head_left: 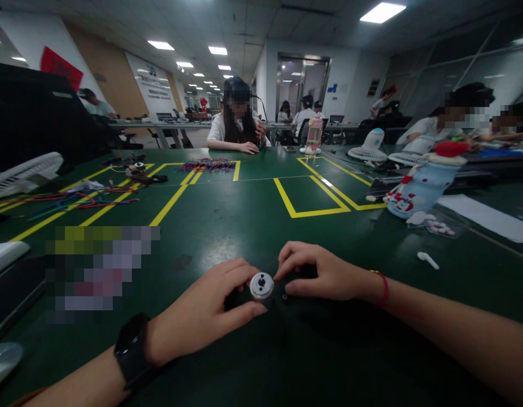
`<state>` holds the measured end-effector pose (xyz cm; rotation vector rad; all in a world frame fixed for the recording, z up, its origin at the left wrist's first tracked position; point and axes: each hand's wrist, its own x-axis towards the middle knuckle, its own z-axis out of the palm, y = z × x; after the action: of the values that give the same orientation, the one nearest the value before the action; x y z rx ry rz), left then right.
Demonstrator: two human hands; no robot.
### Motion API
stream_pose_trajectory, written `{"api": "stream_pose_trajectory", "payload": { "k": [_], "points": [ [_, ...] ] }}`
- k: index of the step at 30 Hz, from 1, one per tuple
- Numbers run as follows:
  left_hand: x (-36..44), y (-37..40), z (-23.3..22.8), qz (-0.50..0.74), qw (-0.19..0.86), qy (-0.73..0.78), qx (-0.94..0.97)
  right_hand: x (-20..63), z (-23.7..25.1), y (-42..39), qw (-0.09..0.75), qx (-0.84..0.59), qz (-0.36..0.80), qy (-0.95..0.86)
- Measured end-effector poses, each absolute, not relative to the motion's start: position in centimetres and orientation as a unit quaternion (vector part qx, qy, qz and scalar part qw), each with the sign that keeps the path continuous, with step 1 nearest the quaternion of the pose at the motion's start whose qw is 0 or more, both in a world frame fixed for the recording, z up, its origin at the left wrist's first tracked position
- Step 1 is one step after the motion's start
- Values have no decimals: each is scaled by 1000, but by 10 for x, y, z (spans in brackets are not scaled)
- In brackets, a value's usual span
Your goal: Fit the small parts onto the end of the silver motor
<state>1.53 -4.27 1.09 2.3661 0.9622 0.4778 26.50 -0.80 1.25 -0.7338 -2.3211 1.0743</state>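
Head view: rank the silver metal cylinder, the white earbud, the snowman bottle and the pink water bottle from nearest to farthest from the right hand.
1. Silver metal cylinder, at the fingertips of the right hand, on its left.
2. White earbud, on the table to its right.
3. Snowman bottle, farther back on the right.
4. Pink water bottle, far across the table.

We work at a dark green surface (253,226) marked with yellow tape lines (312,212). Near the middle, close to us, a small silver cylinder (261,285) stands on it. To the right lie a white earbud (427,259), a clear bag of pills (441,226), a sheet of paper (486,217) and a tipped blue-and-white bottle (422,186). Far right stands a small white fan (370,147), with a pink bottle (314,135) beside it. Far left we see loose coloured wires (70,200), and a bundle of wires (207,165) at the far middle.
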Motion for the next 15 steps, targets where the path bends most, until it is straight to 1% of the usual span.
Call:
{"api": "stream_pose_trajectory", "payload": {
  "k": [3,5,7,11,15],
  "points": [
    [15,-45,13,183,267,356,877,268,8,-1,344,-327,511,-717],
    [15,-45,13,184,271,353,876,270,3,7,401,-358,546,-643],
    [15,-45,12,183,275,353,876,272,-1,16,434,-370,551,-609],
    [15,-42,8,182,272,353,877,275,-7,28,453,-380,560,-581],
    [16,-40,5,180,269,352,878,274,-7,22,410,-377,559,-614]
  ]
}}
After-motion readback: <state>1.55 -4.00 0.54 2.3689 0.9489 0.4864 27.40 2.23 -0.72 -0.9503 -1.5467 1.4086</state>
